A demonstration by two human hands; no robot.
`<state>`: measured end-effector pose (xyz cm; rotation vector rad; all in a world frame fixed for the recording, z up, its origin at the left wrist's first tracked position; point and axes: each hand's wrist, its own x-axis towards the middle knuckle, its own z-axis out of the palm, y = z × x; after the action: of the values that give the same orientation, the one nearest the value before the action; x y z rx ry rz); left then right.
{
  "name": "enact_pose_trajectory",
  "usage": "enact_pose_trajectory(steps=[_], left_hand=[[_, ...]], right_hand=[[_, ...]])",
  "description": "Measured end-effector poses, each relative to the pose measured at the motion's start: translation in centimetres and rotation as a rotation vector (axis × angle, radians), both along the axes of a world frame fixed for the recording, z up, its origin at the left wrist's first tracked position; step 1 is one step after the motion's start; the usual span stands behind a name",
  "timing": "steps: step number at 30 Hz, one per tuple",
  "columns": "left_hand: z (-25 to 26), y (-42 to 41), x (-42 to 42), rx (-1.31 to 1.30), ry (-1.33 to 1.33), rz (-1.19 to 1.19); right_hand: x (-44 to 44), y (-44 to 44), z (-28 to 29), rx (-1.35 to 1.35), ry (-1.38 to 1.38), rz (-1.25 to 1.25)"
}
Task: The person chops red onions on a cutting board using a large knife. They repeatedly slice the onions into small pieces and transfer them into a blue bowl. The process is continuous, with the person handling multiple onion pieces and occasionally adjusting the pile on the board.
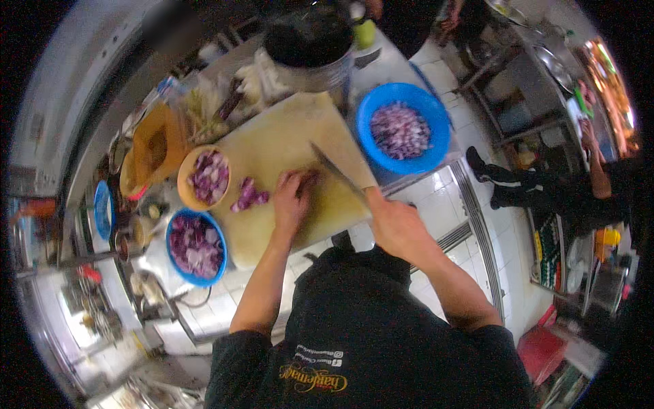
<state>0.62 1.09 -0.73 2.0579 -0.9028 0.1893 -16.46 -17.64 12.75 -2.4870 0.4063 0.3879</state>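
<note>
My right hand (396,220) grips a kitchen knife (340,171), its blade slanting up and left over a pale cutting board (265,133). On the board, my left hand (292,197) has its fingers bent down; a dark blur lies at its fingertips, and whether it holds anything is unclear. Just left of that hand lie purple-red onion pieces (249,195). At the board's left edge are an orange bowl (182,179) of onion chunks and a blue bowl (221,271) of cut red onion. Finely diced onion (400,130) fills part of a blue basin (439,110) on the right.
A large metal pot (327,71) with a dark top stands beyond the board, beside a green-yellow container (365,33). An orange-brown container (161,135) and plastic bags lie to the left. One person (572,189) is at the right; part of another shows at the top.
</note>
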Motion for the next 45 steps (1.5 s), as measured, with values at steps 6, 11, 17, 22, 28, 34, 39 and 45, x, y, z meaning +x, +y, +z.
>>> enact_pose_trajectory(steps=[6, 11, 17, 22, 28, 34, 39, 45], left_hand=[[1.4, -2.5, -0.2, 0.018, 0.176, -0.015], [2.0, -2.4, -0.1, 0.025, 0.108, -0.042], [2.1, -2.5, -0.1, 0.065, 0.143, 0.0], [1.6, -2.2, -0.4, 0.013, 0.168, 0.01], [1.0, -1.7, -0.1, 0.089, 0.155, 0.035], [4.0, -1.8, 1.9, 0.141, 0.266, -0.116], [3.8, -3.4, 3.3, 0.361, 0.159, -0.233], [3.6, -4.9, 1.4, 0.38, 0.139, -0.048]], right_hand=[[-0.1, -1.6, 1.8, -0.075, -0.123, 0.107], [1.0, -1.8, 2.2, -0.097, -0.136, 0.175], [2.7, -2.4, 0.4, -0.116, -0.082, 0.221], [2.5, -1.6, 2.7, -0.066, -0.099, 0.2], [3.0, -2.0, 2.1, -0.053, 0.006, 0.209], [0.6, -3.1, 4.3, 0.03, -0.02, -0.089], [-0.9, -3.7, 1.3, 0.043, -0.085, -0.129], [-0.1, -2.0, -0.7, 0.043, -0.117, -0.143]])
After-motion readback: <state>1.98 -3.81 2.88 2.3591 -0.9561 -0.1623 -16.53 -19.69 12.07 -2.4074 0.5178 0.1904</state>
